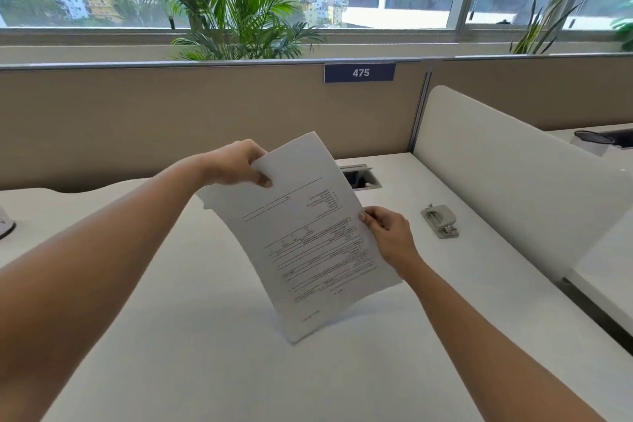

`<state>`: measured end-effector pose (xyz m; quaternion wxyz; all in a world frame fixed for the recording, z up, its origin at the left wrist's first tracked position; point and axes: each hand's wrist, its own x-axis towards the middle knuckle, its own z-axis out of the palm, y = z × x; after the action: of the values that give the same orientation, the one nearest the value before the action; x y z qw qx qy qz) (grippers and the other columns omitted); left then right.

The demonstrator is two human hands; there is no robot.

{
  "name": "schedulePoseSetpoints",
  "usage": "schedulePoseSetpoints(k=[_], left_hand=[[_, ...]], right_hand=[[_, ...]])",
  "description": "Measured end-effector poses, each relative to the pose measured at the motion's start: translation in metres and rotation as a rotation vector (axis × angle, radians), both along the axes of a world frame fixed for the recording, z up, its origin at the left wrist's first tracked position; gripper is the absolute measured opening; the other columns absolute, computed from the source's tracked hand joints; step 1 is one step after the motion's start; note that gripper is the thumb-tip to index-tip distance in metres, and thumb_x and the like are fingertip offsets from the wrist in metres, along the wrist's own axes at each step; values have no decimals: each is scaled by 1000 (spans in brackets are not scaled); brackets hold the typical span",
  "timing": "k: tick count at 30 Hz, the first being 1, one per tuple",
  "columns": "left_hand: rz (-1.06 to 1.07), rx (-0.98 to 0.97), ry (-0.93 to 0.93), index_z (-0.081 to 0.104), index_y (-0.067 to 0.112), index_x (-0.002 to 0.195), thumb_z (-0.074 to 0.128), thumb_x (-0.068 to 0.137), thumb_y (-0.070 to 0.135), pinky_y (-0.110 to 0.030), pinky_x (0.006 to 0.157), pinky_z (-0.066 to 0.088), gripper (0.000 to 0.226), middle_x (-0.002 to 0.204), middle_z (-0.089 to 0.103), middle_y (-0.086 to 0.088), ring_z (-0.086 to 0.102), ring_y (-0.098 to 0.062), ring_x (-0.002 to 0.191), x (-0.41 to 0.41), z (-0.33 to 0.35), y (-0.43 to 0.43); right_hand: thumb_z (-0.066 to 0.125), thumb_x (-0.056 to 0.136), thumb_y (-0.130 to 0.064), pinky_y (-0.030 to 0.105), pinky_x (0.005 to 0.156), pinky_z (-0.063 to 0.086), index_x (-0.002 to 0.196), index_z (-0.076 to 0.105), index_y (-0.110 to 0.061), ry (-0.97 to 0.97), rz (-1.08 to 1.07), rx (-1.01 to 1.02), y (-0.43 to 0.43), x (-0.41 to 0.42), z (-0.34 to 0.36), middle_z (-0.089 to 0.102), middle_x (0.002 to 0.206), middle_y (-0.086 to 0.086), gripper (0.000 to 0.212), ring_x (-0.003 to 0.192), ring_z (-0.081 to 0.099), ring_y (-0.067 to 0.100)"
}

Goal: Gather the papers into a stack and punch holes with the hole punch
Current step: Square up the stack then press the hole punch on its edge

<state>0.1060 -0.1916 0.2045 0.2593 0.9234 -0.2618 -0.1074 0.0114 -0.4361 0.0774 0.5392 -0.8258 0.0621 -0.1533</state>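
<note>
A stack of printed white papers [301,236] stands tilted on its lower corner on the white desk [191,346]. My left hand [236,164] pinches the stack's upper left edge. The stack's right edge is held between the thumb and fingers of my right hand [388,233]. Some sheets stick out unevenly at the left side. A grey hole punch [441,220] lies on the desk to the right of my right hand, apart from the papers.
A beige partition with a "475" label [359,72] runs along the back of the desk. A white divider panel [513,168] bounds the right side. An open cable hatch [361,177] sits behind the papers. A grey object [5,224] shows at the left edge.
</note>
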Motion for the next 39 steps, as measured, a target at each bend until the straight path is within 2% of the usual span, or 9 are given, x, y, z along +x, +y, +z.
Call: schedulePoseSetpoints(k=[3, 8, 11, 15, 20, 25, 29, 32, 39], left_hand=[[49, -73, -49, 65, 22, 110, 69, 80, 9, -28, 88, 46, 33, 100, 68, 4, 62, -16, 95, 14, -7, -1], [407, -590, -124, 37, 21, 140, 68, 82, 21, -32, 107, 31, 65, 142, 42, -1, 38, -16, 131, 31, -49, 13], [554, -812, 137, 28, 15, 143, 66, 84, 24, -37, 103, 34, 72, 143, 41, -8, 41, -23, 130, 28, -93, 15], [457, -825, 549, 39, 15, 138, 77, 63, 51, -44, 100, 41, 91, 133, 53, -6, 51, -28, 120, 12, -136, 8], [508, -936, 733, 59, 5, 117, 67, 72, 35, -41, 73, 57, 54, 108, 68, -14, 66, -30, 93, -3, -155, -20], [624, -932, 721, 60, 3, 110, 67, 81, 20, -40, 68, 57, 34, 97, 69, -14, 66, -30, 85, -2, -163, -32], [640, -911, 672, 63, 2, 99, 65, 83, 15, -40, 75, 53, 20, 95, 68, -15, 65, -30, 83, -1, -168, -39], [644, -908, 657, 62, 4, 89, 64, 84, 12, -39, 74, 53, 9, 86, 68, -11, 65, -28, 79, -1, -172, -45], [732, -891, 642, 53, 8, 77, 64, 85, 10, -46, 89, 48, 13, 77, 65, -8, 60, -25, 74, 1, -184, -54]], right_hand=[[53, 93, -22, 33, 70, 54, 94, 67, -16, -7, -53, 101, -6, 4, -8, 69, 87, 4, 15, 74, 63, 19], [55, 92, -22, 40, 82, 56, 100, 67, -9, 43, -136, 272, -13, 12, -24, 70, 95, 9, 20, 85, 65, 25], [56, 91, -22, 40, 83, 55, 98, 67, -9, 72, -180, 362, -16, 18, -30, 70, 96, 10, 18, 85, 64, 27], [57, 90, -19, 44, 86, 55, 83, 67, -17, 124, -180, 458, -19, 24, -35, 70, 93, 10, 12, 85, 64, 28], [56, 91, -15, 40, 82, 55, 78, 64, -16, 182, -127, 533, -18, 30, -39, 67, 84, 5, 16, 79, 62, 25], [55, 92, -14, 36, 80, 55, 85, 65, -10, 215, -134, 548, -24, 35, -52, 68, 90, 10, 13, 80, 62, 24], [54, 92, -16, 32, 74, 54, 90, 64, -10, 276, -102, 547, -32, 39, -63, 67, 93, 11, 13, 82, 62, 22], [52, 94, -21, 42, 74, 54, 86, 65, -14, 364, -38, 483, -42, 41, -69, 69, 93, 13, 17, 79, 61, 22], [55, 91, -19, 22, 57, 44, 70, 60, -16, 333, -229, 265, -100, 60, -72, 65, 83, 11, 22, 61, 57, 15]])
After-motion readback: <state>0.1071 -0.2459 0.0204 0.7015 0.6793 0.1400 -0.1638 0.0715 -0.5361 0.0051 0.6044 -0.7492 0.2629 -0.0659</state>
